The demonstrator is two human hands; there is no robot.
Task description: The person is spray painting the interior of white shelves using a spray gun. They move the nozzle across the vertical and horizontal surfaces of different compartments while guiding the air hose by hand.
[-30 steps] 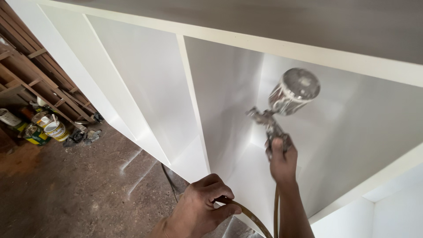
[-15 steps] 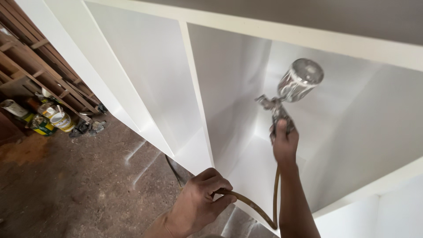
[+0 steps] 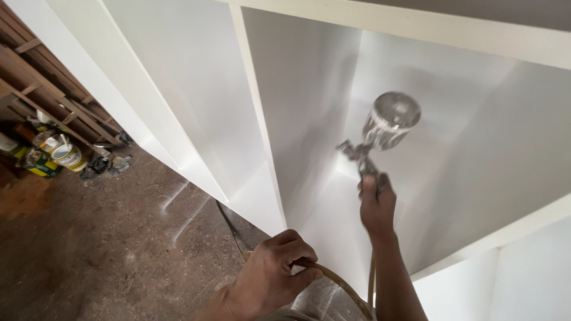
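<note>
My right hand (image 3: 377, 205) is wrapped tight round the grip of the spray gun (image 3: 380, 134), fingers closed on the handle, reaching deep into the middle bay of the cabinet (image 3: 178, 89). The gun sits upright above my fist, its metal cup (image 3: 391, 120) on top and its nozzle aimed left toward the bay's inner wall. I judge it top-heavy with that cup, hard and smooth, so the handle below is the only sound place to hold; a loose wrist would let it tip.

My left hand (image 3: 276, 273) is outside the cabinet, at its front edge, curled shut round the hose (image 3: 333, 282). The hose bends from that fist and rises along my right forearm toward the gun. It looks limp and springy, likely to drag or swing against wet paint if I let it go slack.

The bay is walled by the divider (image 3: 256, 113) on the left, a sloping panel on the right and a rail (image 3: 416, 27) above, so the gun has room to sweep within but little past the edges. Left of the cabinet lies bare floor (image 3: 89, 238), open for my feet. Well beyond it, cans (image 3: 59, 154) stand by wooden frames (image 3: 41, 77).
</note>
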